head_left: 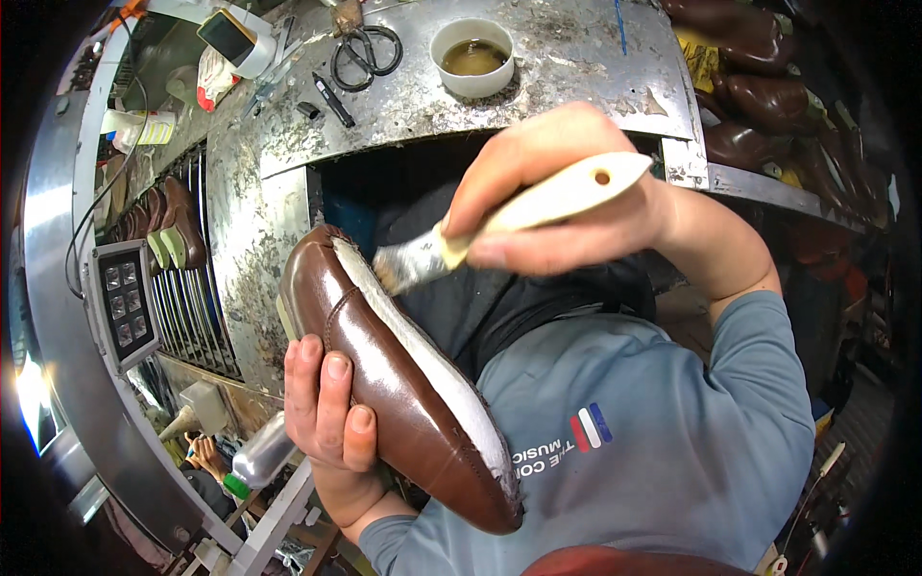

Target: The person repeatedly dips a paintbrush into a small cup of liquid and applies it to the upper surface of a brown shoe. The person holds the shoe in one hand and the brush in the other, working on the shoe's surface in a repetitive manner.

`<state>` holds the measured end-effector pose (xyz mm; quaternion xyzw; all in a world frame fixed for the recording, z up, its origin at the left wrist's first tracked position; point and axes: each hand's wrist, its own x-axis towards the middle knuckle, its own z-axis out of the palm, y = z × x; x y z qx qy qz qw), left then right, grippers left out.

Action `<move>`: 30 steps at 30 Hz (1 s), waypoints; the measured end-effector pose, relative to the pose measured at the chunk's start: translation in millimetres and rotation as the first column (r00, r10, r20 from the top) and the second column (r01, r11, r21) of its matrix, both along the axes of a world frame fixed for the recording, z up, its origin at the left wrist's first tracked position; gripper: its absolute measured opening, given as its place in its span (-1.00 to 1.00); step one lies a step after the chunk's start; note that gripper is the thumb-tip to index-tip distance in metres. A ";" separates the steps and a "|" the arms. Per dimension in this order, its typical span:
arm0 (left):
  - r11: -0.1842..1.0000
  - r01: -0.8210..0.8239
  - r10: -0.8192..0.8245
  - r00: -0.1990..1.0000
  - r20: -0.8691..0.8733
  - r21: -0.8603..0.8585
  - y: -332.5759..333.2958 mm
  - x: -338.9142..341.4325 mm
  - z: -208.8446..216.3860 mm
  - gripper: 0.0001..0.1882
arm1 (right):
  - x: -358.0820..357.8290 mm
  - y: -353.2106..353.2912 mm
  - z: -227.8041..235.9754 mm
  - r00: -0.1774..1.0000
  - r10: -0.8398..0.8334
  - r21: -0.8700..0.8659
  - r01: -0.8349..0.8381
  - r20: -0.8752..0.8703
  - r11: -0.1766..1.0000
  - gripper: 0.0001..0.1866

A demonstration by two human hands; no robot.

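Observation:
My left hand (pixel 331 408) is closed round the side of a brown leather shoe upper (pixel 389 370), tilted, with its pale underside edge (pixel 423 355) turned toward my right hand. The shoe has no outsole that I can see. In my right hand (pixel 552 187) is a flat paintbrush (pixel 576 197) with a cream handle, gripped between thumb and fingers. Its worn bristles are at or just beside the pale edge near the shoe's upper end; I cannot tell whether they touch. On the metal bench beyond stands a white tub (pixel 471 86) with yellowish-brown liquid.
Black-handled scissors (pixel 368 60) and a black marker (pixel 333 101) lie on the stained metal bench (pixel 240 288). At left are a lamp panel (pixel 125 302) and a rack with brown shoes (pixel 176 226). More brown shoes (pixel 768 101) fill the right side. A clear bottle (pixel 261 459) stands lower left.

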<state>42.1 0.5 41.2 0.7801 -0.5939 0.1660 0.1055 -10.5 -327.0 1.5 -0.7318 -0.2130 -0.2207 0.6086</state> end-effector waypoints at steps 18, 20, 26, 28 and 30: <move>0.999 0.032 -0.032 0.999 -0.028 0.002 -1.3 -0.6 7.0 -0.67 | 7.1 22.2 17.4 0.991 0.100 -0.006 -0.100 0.091 0.995 -0.87; 0.998 0.055 -0.055 0.998 0.013 -0.018 -1.4 6.6 0.9 -0.64 | 3.4 21.0 18.9 0.984 0.160 0.007 -0.161 0.077 0.987 -0.88; 0.997 0.074 -0.073 0.996 0.050 -0.035 -3.8 19.1 -5.4 -0.66 | -7.3 20.4 29.3 0.968 0.225 0.033 -0.230 0.111 0.973 -0.87; 0.998 0.049 -0.047 0.998 0.045 -0.044 -3.9 21.5 -8.1 -0.66 | -9.5 23.7 29.9 0.970 0.186 0.052 -0.196 0.158 0.979 -0.87; 0.998 0.028 -0.025 0.998 0.051 -0.059 -5.9 23.8 -9.9 -0.65 | -12.4 23.9 33.5 0.970 0.165 0.048 -0.176 0.177 0.983 -0.87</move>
